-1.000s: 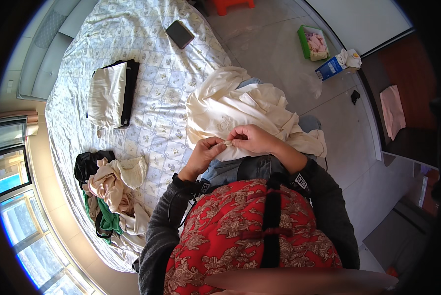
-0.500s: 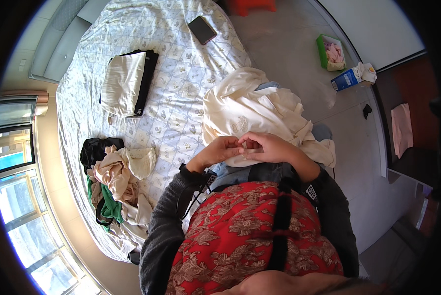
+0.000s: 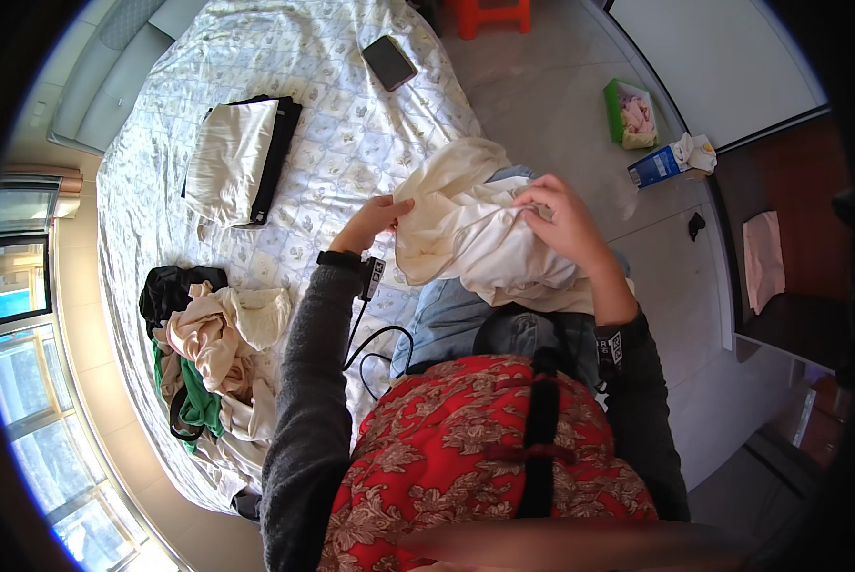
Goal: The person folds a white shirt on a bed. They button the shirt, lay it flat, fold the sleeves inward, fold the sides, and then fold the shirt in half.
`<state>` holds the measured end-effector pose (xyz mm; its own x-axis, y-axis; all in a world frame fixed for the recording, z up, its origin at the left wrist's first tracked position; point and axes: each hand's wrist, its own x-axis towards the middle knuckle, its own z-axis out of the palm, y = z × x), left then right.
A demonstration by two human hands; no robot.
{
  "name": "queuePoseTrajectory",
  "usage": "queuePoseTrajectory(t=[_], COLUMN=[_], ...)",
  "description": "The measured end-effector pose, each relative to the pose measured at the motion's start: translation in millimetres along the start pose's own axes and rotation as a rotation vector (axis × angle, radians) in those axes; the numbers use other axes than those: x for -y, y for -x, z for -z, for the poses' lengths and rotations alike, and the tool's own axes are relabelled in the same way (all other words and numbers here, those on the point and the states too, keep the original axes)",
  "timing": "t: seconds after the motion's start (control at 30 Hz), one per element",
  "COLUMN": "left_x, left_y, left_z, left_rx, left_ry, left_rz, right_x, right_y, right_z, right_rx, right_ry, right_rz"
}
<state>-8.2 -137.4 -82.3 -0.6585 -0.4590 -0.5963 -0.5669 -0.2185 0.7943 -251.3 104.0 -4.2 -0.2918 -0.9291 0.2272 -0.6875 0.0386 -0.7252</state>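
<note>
"fingers clamped?"

"yes. beside the wide blue-and-white printed bed, over pale denim legs, spreads a rumpled cream fabric garment; left hand pinches its edge, right hand apparently a fold."

"risk?"

"slack pinch, slipping folds."

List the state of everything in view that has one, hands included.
Cream garment: bunched up, over the lap.
Left hand: closed on the garment's left edge.
Right hand: closed on a fold of it.
Folded stack: neat, cream piece above black.
Clothes pile: crumpled, heaped.
Phone: lying flat, screen dark.
Green box: open, pinkish contents showing.
Bedsheet: spread, wrinkled.
</note>
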Motion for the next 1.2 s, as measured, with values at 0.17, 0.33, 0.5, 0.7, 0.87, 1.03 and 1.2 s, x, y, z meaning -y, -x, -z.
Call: queuePoseTrajectory(t=[0.17, 0.33, 0.5, 0.7, 0.87, 1.03, 1.2], left_x=[-79, -169, -237, -315, -344, -320, -245], left_y=[39, 78, 124, 201, 244, 256, 243], left_z=[21, 21, 5, 1, -33, -44, -45], left_rx=[0.114, 0.410, 0.300, 0.523, 0.087, 0.035, 0.003], left_ry=[0.409, 0.822, 0.677, 0.394, 0.441, 0.399, 0.467], left_rz=[-0.239, -0.539, -0.948, -1.276, -1.426, -1.354, -1.165], right_x=[28, 71, 61, 44, 86, 110, 90], right_y=[11, 27, 10, -48, -49, -5, 24], right_z=[-12, -16, -6, 58, 63, 28, -30], right_rx=[-0.128, 0.586, 0.493, -0.200, -0.527, -0.717, -0.060], right_ry=[-0.087, -0.729, -0.282, -0.503, -0.499, 0.152, 0.156], right_rz=[-0.108, -0.163, -0.246, -0.074, 0.262, 0.598, 0.456])
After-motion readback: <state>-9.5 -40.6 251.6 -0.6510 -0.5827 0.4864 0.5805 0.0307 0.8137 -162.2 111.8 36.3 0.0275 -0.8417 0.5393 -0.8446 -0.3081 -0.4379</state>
